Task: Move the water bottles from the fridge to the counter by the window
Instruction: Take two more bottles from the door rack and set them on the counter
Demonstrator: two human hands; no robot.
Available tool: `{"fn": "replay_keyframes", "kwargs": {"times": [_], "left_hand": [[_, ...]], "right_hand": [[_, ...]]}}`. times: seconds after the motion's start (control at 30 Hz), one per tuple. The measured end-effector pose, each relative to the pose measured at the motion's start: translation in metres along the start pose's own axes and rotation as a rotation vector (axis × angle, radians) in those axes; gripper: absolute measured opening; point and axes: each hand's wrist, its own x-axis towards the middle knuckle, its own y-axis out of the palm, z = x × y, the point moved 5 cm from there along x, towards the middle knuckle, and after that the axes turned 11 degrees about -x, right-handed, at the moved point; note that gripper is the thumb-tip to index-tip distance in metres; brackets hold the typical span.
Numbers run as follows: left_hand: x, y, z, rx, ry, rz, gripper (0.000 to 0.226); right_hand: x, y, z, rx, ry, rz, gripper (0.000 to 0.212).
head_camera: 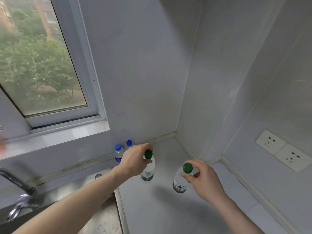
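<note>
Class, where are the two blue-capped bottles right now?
The blue-capped bottles stand upright against the wall below the window sill, just behind the left hand.

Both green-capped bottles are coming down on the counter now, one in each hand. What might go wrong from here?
1. The left hand and right hand each pinch a green-capped bottle only near the cap; a bottle let go while tilted may tip.
2. The two blue-capped bottles stand just behind the left hand, so its knuckles or wrist might knock them over.
3. The sink lies left of the counter; a toppled bottle might roll in.
</note>
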Motion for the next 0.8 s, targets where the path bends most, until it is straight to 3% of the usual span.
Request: {"fn": "replay_keyframes", "kwargs": {"times": [0.37, 0.8], "left_hand": [[0.097, 0.005, 0.048, 0.037, -0.094, 0.050, 0.032], [0.144, 0.026, 0.097, 0.039, -0.205, 0.065, 0.030]], "right_hand": [[0.077, 0.028, 0.008, -0.067, 0.039, 0.041, 0.024], [0.154, 0.061, 0.003, -0.126, 0.066, 0.073, 0.024]]}}
